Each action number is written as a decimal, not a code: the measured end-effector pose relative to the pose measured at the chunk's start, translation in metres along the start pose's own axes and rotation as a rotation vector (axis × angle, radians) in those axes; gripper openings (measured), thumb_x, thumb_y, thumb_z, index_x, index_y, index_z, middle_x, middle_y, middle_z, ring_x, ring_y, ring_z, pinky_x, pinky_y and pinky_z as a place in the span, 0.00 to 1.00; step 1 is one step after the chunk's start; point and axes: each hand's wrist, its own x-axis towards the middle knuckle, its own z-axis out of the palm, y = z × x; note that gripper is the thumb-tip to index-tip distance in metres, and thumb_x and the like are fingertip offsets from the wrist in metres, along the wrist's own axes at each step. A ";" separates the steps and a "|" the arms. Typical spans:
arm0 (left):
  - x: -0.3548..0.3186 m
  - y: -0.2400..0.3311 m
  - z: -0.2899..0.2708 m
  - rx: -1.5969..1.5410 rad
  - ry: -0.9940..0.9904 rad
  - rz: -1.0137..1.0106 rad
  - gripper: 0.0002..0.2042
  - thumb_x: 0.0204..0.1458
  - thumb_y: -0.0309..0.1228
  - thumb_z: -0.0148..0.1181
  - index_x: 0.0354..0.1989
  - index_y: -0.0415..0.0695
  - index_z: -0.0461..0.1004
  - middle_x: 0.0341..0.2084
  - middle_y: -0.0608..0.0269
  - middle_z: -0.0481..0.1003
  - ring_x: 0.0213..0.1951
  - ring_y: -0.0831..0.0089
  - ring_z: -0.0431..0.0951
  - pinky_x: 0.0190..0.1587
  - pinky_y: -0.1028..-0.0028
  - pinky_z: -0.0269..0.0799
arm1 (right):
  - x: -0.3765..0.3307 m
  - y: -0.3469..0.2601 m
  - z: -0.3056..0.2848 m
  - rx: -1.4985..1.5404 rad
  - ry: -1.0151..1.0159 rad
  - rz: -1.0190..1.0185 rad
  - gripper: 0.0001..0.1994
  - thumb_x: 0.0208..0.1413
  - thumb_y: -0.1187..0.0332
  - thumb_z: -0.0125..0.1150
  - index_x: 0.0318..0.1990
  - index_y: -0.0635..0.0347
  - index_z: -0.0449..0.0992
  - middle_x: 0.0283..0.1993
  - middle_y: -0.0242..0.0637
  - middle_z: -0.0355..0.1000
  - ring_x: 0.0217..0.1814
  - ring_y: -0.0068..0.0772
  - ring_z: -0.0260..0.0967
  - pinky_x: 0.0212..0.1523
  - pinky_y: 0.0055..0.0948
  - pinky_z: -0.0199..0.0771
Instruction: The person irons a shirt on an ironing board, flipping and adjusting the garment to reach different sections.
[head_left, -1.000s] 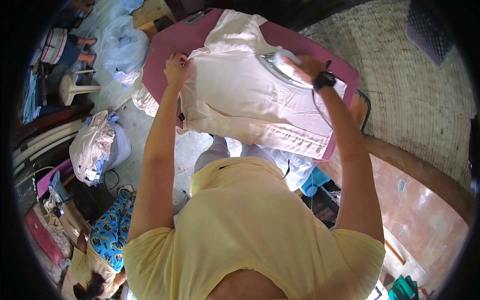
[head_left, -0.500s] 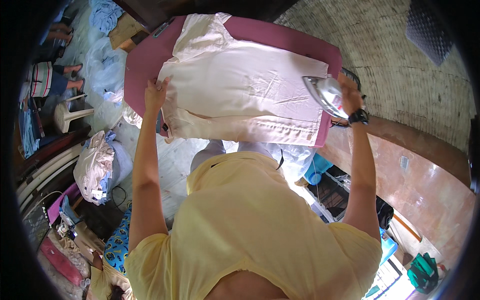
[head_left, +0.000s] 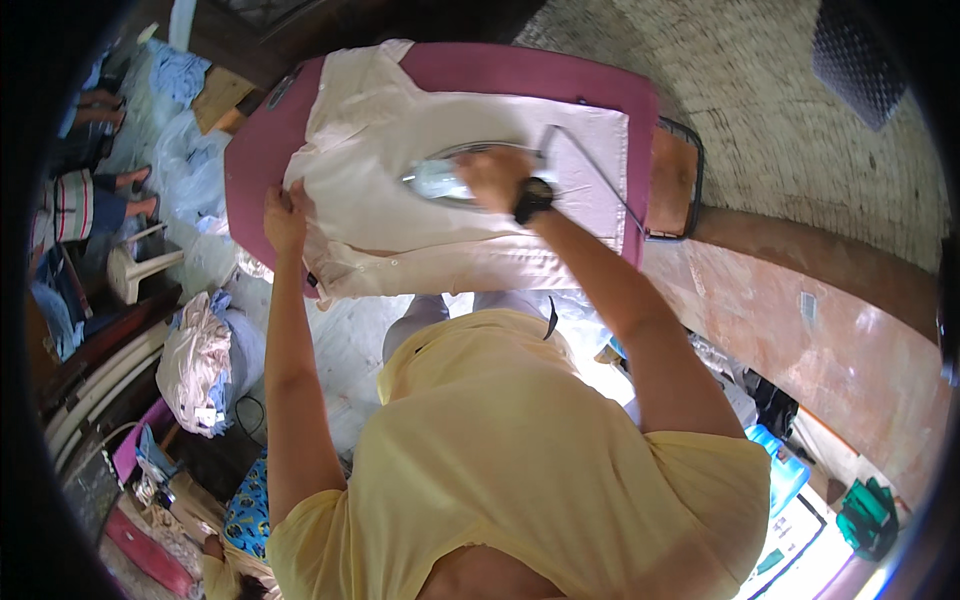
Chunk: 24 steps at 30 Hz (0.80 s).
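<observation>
A cream shirt (head_left: 370, 215) lies spread over a maroon ironing board (head_left: 540, 72), its sleeve toward the far left. My right hand (head_left: 497, 178), with a dark watch at the wrist, is closed round the handle of a clothes iron (head_left: 432, 180). The iron rests on the middle of the shirt, its tip pointing left, and its cord trails off to the right. At the shirt's left edge, my left hand (head_left: 285, 218) pinches the cloth with bent fingers, beside the maroon cover.
A metal-framed iron rest (head_left: 672, 185) juts from the board's right end. On the left stand a heap of clothes (head_left: 195, 360), a pale plastic stool (head_left: 135, 270) and plastic bags (head_left: 190, 165). Other people's legs show at the far left. A stone ledge (head_left: 800, 290) runs along the right.
My right hand has slid the iron leftward from the shirt's right end to its middle, and the creases there look flatter. My left hand stays at the left edge. The view has shifted slightly.
</observation>
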 end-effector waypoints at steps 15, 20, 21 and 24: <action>-0.005 0.002 0.023 0.209 0.141 -0.003 0.19 0.62 0.51 0.47 0.39 0.44 0.68 0.40 0.54 0.76 0.36 0.45 0.78 0.34 0.52 0.73 | -0.127 0.123 -0.076 -0.263 -0.175 0.242 0.17 0.57 0.59 0.45 0.26 0.56 0.78 0.28 0.44 0.77 0.31 0.49 0.77 0.35 0.49 0.78; -0.003 0.001 0.018 0.221 0.067 -0.024 0.20 0.62 0.51 0.47 0.39 0.44 0.67 0.40 0.56 0.76 0.36 0.45 0.78 0.34 0.50 0.72 | -0.104 0.094 -0.045 -0.205 -0.226 0.208 0.20 0.58 0.55 0.44 0.26 0.54 0.79 0.26 0.42 0.77 0.30 0.52 0.76 0.34 0.53 0.75; -0.002 -0.002 0.016 0.220 0.043 -0.032 0.19 0.63 0.51 0.47 0.39 0.44 0.67 0.40 0.56 0.77 0.36 0.45 0.78 0.34 0.50 0.72 | -0.087 0.065 -0.033 -0.142 -0.200 0.207 0.20 0.58 0.55 0.43 0.26 0.53 0.80 0.26 0.43 0.77 0.31 0.52 0.77 0.35 0.52 0.75; -0.003 0.003 0.012 0.183 0.056 -0.037 0.19 0.63 0.50 0.47 0.39 0.43 0.67 0.39 0.53 0.77 0.37 0.45 0.78 0.35 0.49 0.71 | -0.046 -0.019 -0.015 -0.050 -0.127 0.298 0.18 0.57 0.56 0.46 0.28 0.55 0.80 0.25 0.47 0.76 0.29 0.53 0.76 0.35 0.50 0.76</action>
